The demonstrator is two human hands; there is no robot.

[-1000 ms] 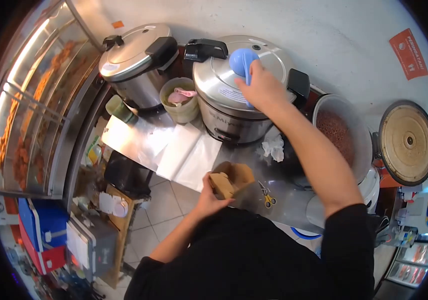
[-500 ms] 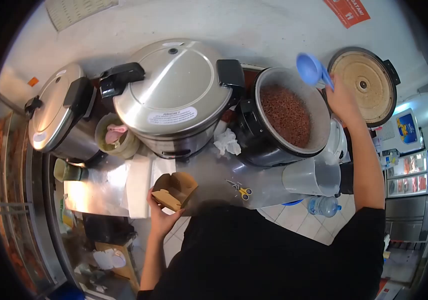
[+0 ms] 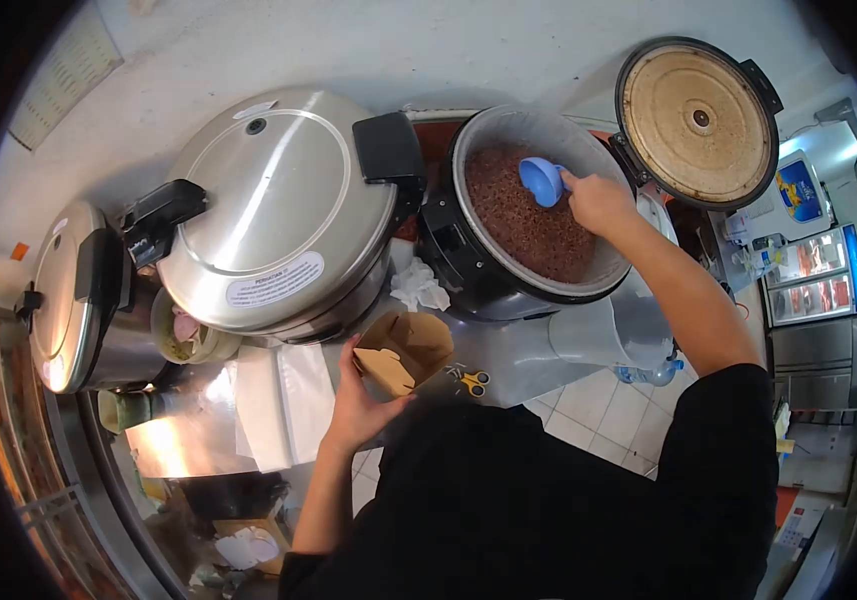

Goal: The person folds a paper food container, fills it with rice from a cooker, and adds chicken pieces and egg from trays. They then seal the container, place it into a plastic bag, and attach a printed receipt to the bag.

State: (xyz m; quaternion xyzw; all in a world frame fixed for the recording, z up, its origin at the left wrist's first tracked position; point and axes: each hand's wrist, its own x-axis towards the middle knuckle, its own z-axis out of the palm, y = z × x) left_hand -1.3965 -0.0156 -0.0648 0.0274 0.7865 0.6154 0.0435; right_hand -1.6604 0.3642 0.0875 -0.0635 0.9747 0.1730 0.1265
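My right hand [image 3: 602,204] grips a blue scoop [image 3: 542,182] by its handle, low inside the open rice cooker [image 3: 435,250]. Reddish-brown cooked rice [image 3: 508,215] fills the lower part of its pot, and the scoop is at or just above the rice; contact is hard to make out. Near my body, my left hand [image 3: 360,412] holds an open brown cardboard food box [image 3: 403,350] by its left side. The box's inside shows bare brown card where visible. The cooker's lid [image 3: 698,120] stands raised against the wall.
Two closed steel cookers [image 3: 268,200] [image 3: 66,290] stand to the left. A crumpled white tissue [image 3: 418,286], yellow-handled scissors [image 3: 474,382], a pale plastic container [image 3: 598,335] and white paper sheets [image 3: 283,400] lie along the steel counter. A tub [image 3: 188,335] holds a pink utensil.
My right hand has lowered the blue scoop from above the cooker's right rim into the pot. The box in my left hand has shifted right, nearer the cooker, as the view turned.
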